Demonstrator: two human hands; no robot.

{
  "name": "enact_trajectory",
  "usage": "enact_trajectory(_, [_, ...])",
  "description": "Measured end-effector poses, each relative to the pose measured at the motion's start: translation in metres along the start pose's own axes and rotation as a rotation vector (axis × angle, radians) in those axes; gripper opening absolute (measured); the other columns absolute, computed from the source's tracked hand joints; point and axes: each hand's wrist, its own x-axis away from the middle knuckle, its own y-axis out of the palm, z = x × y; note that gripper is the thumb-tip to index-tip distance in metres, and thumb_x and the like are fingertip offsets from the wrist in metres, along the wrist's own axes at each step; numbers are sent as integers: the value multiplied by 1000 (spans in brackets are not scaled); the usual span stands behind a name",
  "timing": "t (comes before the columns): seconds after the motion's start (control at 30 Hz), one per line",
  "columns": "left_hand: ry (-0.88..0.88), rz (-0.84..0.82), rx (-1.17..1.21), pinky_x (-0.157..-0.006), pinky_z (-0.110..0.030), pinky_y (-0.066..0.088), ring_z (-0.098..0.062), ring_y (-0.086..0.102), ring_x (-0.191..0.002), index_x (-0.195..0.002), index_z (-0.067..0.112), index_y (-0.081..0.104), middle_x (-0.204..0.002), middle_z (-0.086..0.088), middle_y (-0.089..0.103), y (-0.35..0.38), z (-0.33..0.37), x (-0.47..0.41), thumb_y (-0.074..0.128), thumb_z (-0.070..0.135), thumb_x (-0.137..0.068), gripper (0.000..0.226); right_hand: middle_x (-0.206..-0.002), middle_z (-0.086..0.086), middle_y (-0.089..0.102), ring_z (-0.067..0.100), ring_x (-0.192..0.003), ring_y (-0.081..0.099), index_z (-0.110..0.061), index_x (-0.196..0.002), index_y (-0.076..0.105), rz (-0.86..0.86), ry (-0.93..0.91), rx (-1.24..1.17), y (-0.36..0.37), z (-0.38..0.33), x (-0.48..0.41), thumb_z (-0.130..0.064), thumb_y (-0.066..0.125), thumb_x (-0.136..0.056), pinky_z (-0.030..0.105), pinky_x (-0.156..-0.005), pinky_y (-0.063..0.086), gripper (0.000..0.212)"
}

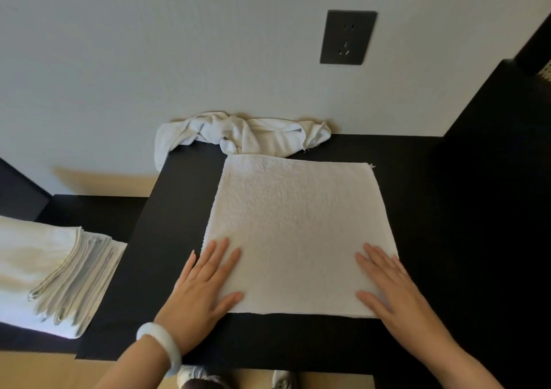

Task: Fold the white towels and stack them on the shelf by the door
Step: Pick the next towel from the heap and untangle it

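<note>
Black tabletop [179, 197] set against a pale wall, with one dark socket plate [348, 37] on the wall above it. One flat towel [298, 224], white and roughly square, lies spread on the tabletop. My left hand [205, 287] rests palm down on its near left corner, fingers straight and slightly spread, with the outer finger off the cloth on the table. My right hand [396, 290] rests palm down on the near right corner in the same way. Neither hand grips anything. One white bangle [159, 344] sits on my left wrist. One crumpled heap [244, 135] of white cloth lies at the back against the wall, touching the flat towel's far edge, its left end hanging over the table's side. I cannot tell if it is one piece or two. One folded stack [59, 269] sits on a lower black surface to my left. It has several layers, but the exact count is unreadable. Two shoes [190, 373] show below the table edge.
</note>
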Motion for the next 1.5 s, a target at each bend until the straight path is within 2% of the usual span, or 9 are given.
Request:
enact_trajectory(0.2, [55, 2, 473, -121, -19, 1, 7, 3, -146, -135, 53, 38, -156, 34, 12, -21, -14, 22, 60, 68, -78, 63, -148, -50, 2, -22, -139, -7, -61, -137, 36, -116, -67, -248, -15, 35, 17, -42, 75, -81, 15, -114, -3, 71])
enact_trajectory(0.43, [54, 71, 392, -113, -28, 27, 11, 22, -141, -105, 50, 57, -149, 35, 32, -28, -23, 17, 43, 80, -79, 41, -145, -47, 25, -17, -139, 20, -51, -102, 62, 24, -127, -185, -18, 36, 12, -34, 72, -81, 5, -114, 3, 29])
enact_trajectory(0.57, [-1, 36, 396, -109, -22, 26, 16, 28, -135, -95, 44, 65, -140, 41, 39, -42, -21, 11, 40, 83, -77, 50, -126, -53, 38, -25, -133, 22, -51, -90, 63, 33, -78, -128, -28, 31, 7, -35, 70, -83, 16, -119, 3, 19])
enact_trajectory(0.67, [-57, -136, 450, -102, -15, 36, 15, 48, -117, -99, 41, 67, -120, 41, 54, -69, -15, 7, 50, 65, -83, 33, -115, -42, 55, -16, -128, 35, -47, -89, 68, -157, 60, -194, -60, 19, 5, -38, 69, -86, 25, -117, 27, 9])
enact_trajectory(0.8, [-102, -379, 481, -81, -17, 47, 1, 62, -93, -90, 28, 66, -93, 24, 66, -109, -9, -1, 58, 42, -89, 16, -92, -5, 71, 11, -87, 69, -27, -88, 72, -427, 154, -388, -113, -2, -5, -30, 70, -88, 37, -85, 57, 4])
enact_trajectory(1.0, [-367, -140, 684, -85, -40, 58, -13, 71, -86, -92, 21, 68, -92, 2, 72, -108, -16, -49, 63, 43, -89, 23, -90, -7, 75, 11, -87, 72, -25, -100, 70, -64, 419, -614, -100, -8, -59, -34, 72, -87, 42, -90, 55, 16])
enact_trajectory(1.1, [-468, -103, 644, -78, -38, 60, -17, 71, -83, -94, 19, 65, -91, -3, 71, -87, -16, -67, 66, 39, -89, 20, -100, -10, 73, 12, -95, 69, -31, -107, 65, -37, 526, -626, -77, 1, -77, -34, 77, -82, 43, -90, 55, 28])
enact_trajectory(1.3, [-577, 112, 550, -76, -35, 55, -21, 64, -79, -89, 19, 62, -84, -3, 65, -58, -13, -83, 51, 41, -98, 26, -82, -4, 72, 15, -78, 68, -21, -94, 68, 188, 595, -623, -64, 6, -85, -26, 62, -96, 30, -61, 46, 8])
enact_trajectory(1.5, [-584, 329, 628, -59, -29, 47, -28, 59, -72, -85, 12, 58, -77, -10, 60, -63, -4, -99, 49, 32, -100, 27, -83, 1, 66, 19, -77, 62, -22, -91, 62, 425, 634, -578, -67, 4, -108, -24, 57, -97, 33, -62, 45, 9])
